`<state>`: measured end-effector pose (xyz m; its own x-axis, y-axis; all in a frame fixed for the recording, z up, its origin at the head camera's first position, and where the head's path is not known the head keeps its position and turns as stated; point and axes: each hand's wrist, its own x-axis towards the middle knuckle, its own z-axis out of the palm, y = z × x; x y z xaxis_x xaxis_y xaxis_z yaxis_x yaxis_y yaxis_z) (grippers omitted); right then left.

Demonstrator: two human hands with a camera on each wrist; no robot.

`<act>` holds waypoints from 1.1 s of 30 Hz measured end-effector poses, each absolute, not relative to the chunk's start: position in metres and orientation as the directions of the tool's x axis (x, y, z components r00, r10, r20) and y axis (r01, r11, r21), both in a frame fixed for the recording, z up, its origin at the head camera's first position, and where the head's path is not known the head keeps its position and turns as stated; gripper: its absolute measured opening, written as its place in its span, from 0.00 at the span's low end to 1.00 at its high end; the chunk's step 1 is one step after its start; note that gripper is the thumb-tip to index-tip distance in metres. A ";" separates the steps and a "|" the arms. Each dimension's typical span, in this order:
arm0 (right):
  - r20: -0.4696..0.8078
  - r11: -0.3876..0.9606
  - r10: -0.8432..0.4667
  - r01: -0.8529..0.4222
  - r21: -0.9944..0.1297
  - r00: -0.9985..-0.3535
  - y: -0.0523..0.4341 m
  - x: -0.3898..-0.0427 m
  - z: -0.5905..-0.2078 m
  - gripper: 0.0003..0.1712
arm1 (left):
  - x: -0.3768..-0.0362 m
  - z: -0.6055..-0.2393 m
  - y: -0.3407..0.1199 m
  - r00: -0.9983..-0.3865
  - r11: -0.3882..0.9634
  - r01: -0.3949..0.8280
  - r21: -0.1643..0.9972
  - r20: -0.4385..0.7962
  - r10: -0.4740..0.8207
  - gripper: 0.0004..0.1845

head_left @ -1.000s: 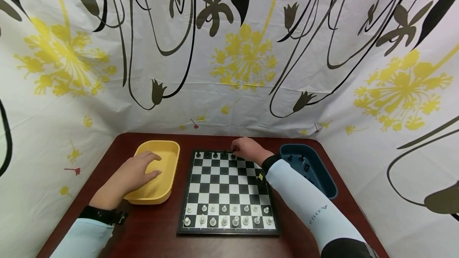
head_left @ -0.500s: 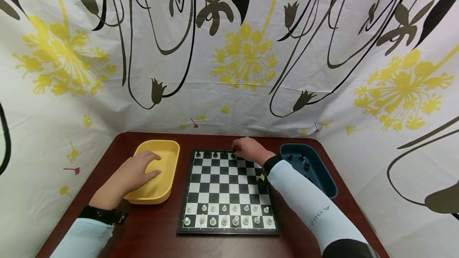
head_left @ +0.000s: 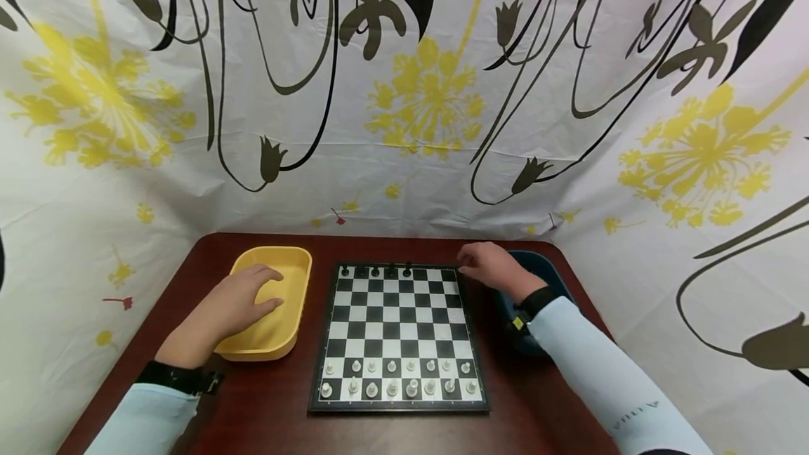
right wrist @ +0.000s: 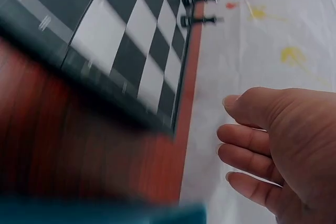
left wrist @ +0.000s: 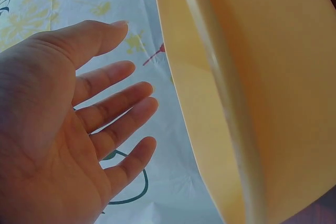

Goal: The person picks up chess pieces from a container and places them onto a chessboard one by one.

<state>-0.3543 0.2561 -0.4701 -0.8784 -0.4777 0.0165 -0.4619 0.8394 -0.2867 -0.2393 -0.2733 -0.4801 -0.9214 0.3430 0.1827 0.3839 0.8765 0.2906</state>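
In the head view, a magnetic-style chessboard (head_left: pixel 396 311) lies in the middle of the table. Several black chess pieces (head_left: pixel 407 270) stand along the left part of its far row, and white chess pieces (head_left: pixel 411 388) fill the two near rows. My right hand (head_left: pixel 496 269) is past the board's far right corner, over the edge of the blue tray (head_left: pixel 556 276); its fingers are loosely bent with nothing between them in the right wrist view. Above the yellow tray (head_left: pixel 297 300), my left hand (head_left: pixel 243 300) hovers with fingers spread and holds nothing.
The dark red table (head_left: pixel 373 434) backs onto a white flowered cloth (head_left: pixel 436 195). My right forearm and wrist cover much of the blue tray, hiding its contents. The yellow tray's wall (left wrist: pixel 220 87) rises close beside my left fingers.
My right hand has left a black chess piece on the far row and moved right, from the board to the blue tray. My left hand stays over the yellow tray.
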 end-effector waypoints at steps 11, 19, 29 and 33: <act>0.001 0.865 -0.392 -0.370 -0.338 -0.920 0.342 -0.331 -0.456 0.14 | -0.238 -0.477 -0.276 -0.925 0.878 0.375 0.297 0.174 0.337 0.24; 0.022 0.859 -0.386 -0.368 -0.356 -0.922 0.375 -0.317 -0.450 0.12 | -0.237 -0.476 -0.281 -0.927 0.877 0.372 0.302 0.166 0.336 0.25; -0.049 0.869 -0.352 -0.307 -0.388 -0.935 0.390 -0.309 -0.441 0.13 | -0.235 -0.476 -0.283 -0.927 0.873 0.373 0.313 0.165 0.337 0.25; -0.060 0.875 -0.345 -0.297 -0.382 -0.937 0.395 -0.309 -0.442 0.14 | -0.236 -0.477 -0.281 -0.924 0.869 0.380 0.317 0.167 0.343 0.25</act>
